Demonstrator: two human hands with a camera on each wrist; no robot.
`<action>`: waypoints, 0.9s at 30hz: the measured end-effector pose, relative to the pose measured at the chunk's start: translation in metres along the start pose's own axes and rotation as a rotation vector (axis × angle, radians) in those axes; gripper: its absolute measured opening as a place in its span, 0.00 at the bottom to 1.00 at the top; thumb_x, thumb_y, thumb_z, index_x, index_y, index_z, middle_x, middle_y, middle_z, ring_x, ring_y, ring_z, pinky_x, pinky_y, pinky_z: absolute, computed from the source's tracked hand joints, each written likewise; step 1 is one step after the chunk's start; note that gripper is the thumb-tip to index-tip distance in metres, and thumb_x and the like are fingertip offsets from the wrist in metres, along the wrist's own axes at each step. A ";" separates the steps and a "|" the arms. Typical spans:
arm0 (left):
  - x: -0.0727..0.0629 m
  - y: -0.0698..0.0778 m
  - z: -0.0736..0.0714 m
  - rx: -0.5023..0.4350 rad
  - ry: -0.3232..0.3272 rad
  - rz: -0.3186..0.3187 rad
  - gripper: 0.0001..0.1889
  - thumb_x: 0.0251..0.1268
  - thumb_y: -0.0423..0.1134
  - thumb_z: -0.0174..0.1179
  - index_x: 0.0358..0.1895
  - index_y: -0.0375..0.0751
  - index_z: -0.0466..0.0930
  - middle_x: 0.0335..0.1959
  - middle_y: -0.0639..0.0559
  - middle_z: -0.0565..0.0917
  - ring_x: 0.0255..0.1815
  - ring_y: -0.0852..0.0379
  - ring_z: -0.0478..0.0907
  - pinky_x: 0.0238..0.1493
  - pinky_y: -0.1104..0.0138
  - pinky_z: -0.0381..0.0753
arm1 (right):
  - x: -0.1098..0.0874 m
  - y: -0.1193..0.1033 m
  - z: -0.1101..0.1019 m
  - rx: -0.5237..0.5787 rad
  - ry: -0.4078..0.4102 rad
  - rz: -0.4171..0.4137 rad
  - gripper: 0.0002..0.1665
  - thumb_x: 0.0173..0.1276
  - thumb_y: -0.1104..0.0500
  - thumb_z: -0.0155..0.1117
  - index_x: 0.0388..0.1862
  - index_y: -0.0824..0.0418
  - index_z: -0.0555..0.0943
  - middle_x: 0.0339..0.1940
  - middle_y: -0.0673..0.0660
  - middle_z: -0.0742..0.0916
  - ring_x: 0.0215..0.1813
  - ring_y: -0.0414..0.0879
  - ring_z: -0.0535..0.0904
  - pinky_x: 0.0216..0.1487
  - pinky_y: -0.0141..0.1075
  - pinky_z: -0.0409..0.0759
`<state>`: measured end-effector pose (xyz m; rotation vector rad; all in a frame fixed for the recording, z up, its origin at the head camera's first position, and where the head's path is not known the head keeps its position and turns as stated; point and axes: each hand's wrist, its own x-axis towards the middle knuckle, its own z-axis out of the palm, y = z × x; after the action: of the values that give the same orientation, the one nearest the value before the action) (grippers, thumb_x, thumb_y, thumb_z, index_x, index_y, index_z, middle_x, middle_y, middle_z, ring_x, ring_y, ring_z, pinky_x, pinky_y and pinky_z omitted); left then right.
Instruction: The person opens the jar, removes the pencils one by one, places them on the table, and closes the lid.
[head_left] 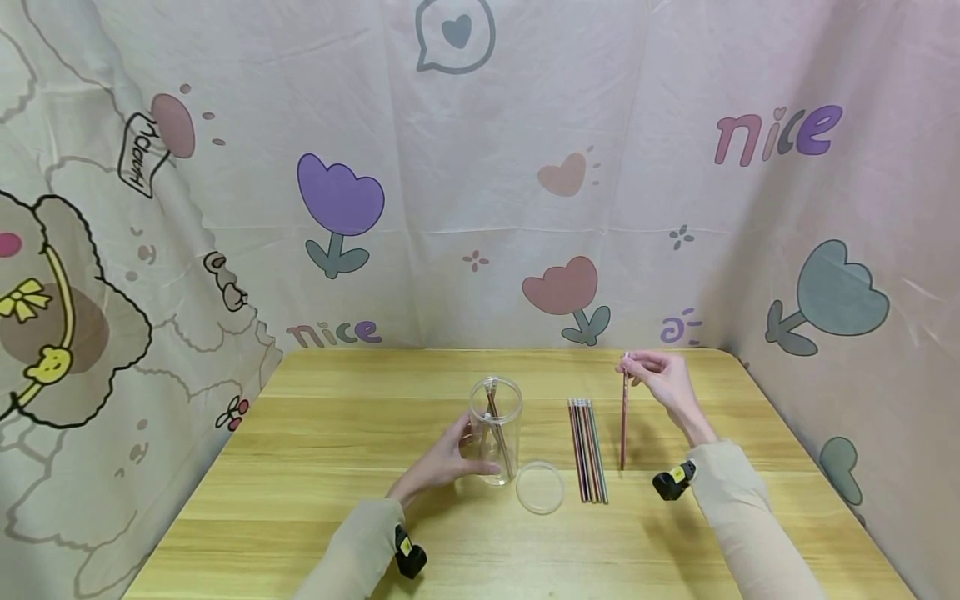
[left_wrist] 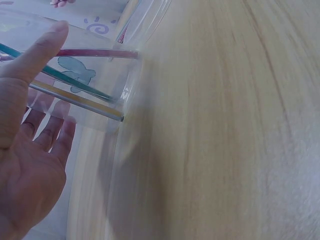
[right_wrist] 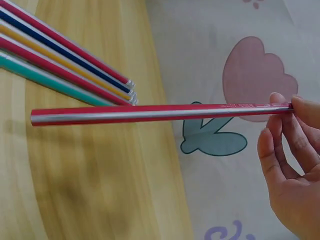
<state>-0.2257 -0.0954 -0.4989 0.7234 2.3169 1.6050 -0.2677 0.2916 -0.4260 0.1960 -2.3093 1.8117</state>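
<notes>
Pinched only atop by the right grip [head_left: 666, 381], the pencil [head_left: 624, 421] could swing into the 9 o'clock jar [head_left: 513, 429], seemingly clasped by the left grip [head_left: 447, 457].

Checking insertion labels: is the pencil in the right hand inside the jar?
No, the right hand holds the red pencil outside the jar, right of the pencil row.

jar [left_wrist: 102, 69] cropped in our left wrist view, lettering [right_wrist: 240, 105] we cannot read on the held red pencil [right_wrist: 155, 113] right of the jar
</notes>
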 end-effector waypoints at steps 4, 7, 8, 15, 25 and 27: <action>0.000 0.000 0.000 -0.004 0.002 -0.002 0.51 0.51 0.40 0.77 0.78 0.49 0.55 0.75 0.38 0.68 0.74 0.33 0.66 0.75 0.37 0.64 | 0.000 0.005 -0.001 0.037 -0.010 0.036 0.27 0.71 0.61 0.66 0.58 0.82 0.74 0.30 0.36 0.90 0.33 0.33 0.87 0.38 0.28 0.88; 0.000 0.000 -0.001 -0.005 -0.001 0.000 0.51 0.51 0.40 0.77 0.78 0.49 0.55 0.75 0.38 0.68 0.74 0.33 0.66 0.75 0.37 0.64 | 0.000 0.008 -0.001 0.047 -0.014 0.056 0.28 0.71 0.61 0.65 0.59 0.83 0.73 0.29 0.35 0.90 0.32 0.33 0.87 0.39 0.29 0.88; 0.000 0.000 -0.001 -0.005 -0.001 0.001 0.52 0.51 0.40 0.77 0.78 0.49 0.55 0.75 0.38 0.68 0.74 0.33 0.66 0.75 0.37 0.64 | 0.000 0.009 -0.001 0.045 -0.013 0.061 0.28 0.72 0.61 0.65 0.59 0.83 0.73 0.29 0.35 0.90 0.32 0.34 0.86 0.40 0.29 0.88; 0.000 0.000 0.000 -0.006 -0.004 0.003 0.51 0.51 0.39 0.77 0.78 0.49 0.56 0.75 0.38 0.68 0.74 0.33 0.66 0.75 0.37 0.64 | -0.001 0.013 0.001 -0.006 0.005 0.076 0.26 0.70 0.60 0.67 0.57 0.81 0.77 0.29 0.40 0.89 0.29 0.34 0.84 0.40 0.32 0.89; -0.001 0.002 0.000 -0.014 -0.003 -0.006 0.52 0.52 0.39 0.77 0.79 0.48 0.54 0.76 0.37 0.66 0.74 0.32 0.65 0.76 0.37 0.63 | -0.002 0.022 0.005 -0.042 -0.015 0.122 0.23 0.70 0.63 0.66 0.56 0.80 0.77 0.28 0.42 0.88 0.29 0.34 0.84 0.40 0.31 0.89; -0.001 0.002 0.000 -0.014 -0.003 -0.006 0.52 0.51 0.39 0.77 0.79 0.48 0.54 0.75 0.37 0.67 0.74 0.32 0.65 0.76 0.37 0.63 | -0.001 0.024 0.007 -0.048 -0.017 0.133 0.23 0.70 0.63 0.66 0.56 0.80 0.77 0.28 0.42 0.89 0.29 0.34 0.84 0.40 0.31 0.89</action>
<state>-0.2239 -0.0958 -0.4967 0.7153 2.3016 1.6146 -0.2725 0.2906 -0.4506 0.0516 -2.4272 1.8191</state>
